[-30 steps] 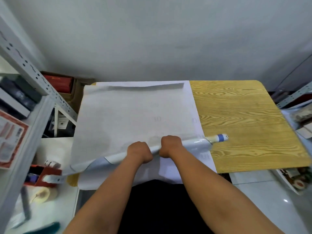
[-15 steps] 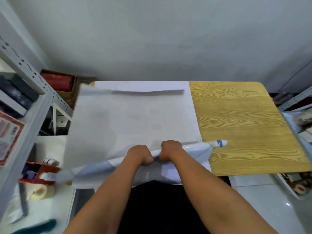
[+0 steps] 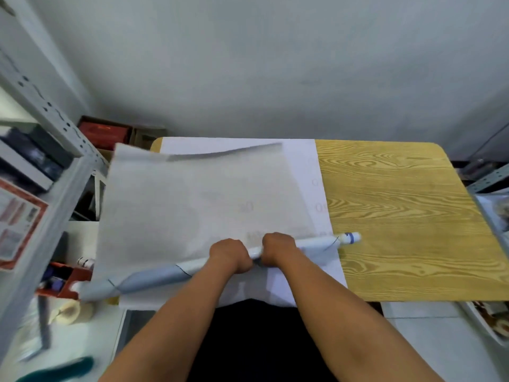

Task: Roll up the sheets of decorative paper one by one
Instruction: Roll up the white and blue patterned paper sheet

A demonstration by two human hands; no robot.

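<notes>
A long roll of pale paper [image 3: 154, 278] on a white tube lies slanted across the near part of the wooden table [image 3: 399, 216]; the tube's blue-banded end [image 3: 349, 238] sticks out on the right. My left hand [image 3: 230, 255] and my right hand [image 3: 278, 248] grip the roll side by side at its middle, fingers curled over it. The unrolled part of the top sheet [image 3: 192, 205] stretches away from the roll, lifted, its far edge curled up. More white sheets [image 3: 308, 166] lie flat beneath it.
A grey metal shelf [image 3: 41, 161] with boxes stands at the left. Below it are a red tray [image 3: 68, 282] and a tape roll [image 3: 68, 311]. Brown boxes [image 3: 110, 133] sit by the wall. Another shelf edge [image 3: 490, 177] is at the right.
The roll has turned further and grown thicker, taking in more of the top sheet. The sheet's far edge has lifted and come nearer. Both hands stay at the roll's middle.
</notes>
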